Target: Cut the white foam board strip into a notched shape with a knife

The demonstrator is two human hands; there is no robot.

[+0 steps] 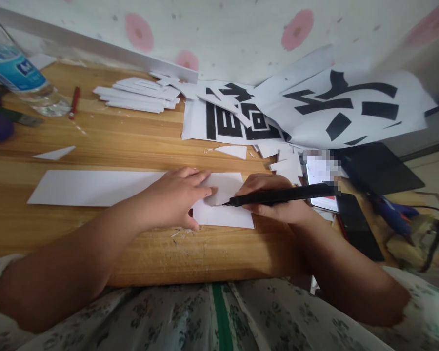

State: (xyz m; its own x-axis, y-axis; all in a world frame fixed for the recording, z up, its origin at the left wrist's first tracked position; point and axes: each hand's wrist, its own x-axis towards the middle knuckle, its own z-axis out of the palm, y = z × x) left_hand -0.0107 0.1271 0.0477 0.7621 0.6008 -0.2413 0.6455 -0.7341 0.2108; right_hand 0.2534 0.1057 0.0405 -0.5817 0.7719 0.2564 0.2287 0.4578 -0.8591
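Observation:
My left hand [175, 195] lies flat with fingers spread, pressing on a white board piece [234, 217]. Beneath the same hand runs the end of a long white strip [84, 187]; whether strip and piece join is hidden. In my right hand [274, 204] is a black craft knife [281, 195], held like a pen with its handle pointing right. Its thin tip touches or hovers just over the white piece, close to my left fingers.
White strips [142, 95] are piled at the back, beside sheets with large black characters [340, 105]. Offcuts [287, 168] lie near a lit phone [322, 180] and a dark phone [360, 226]. A water bottle [29, 80] and red pen [74, 102] stand left. The table's front edge is near my body.

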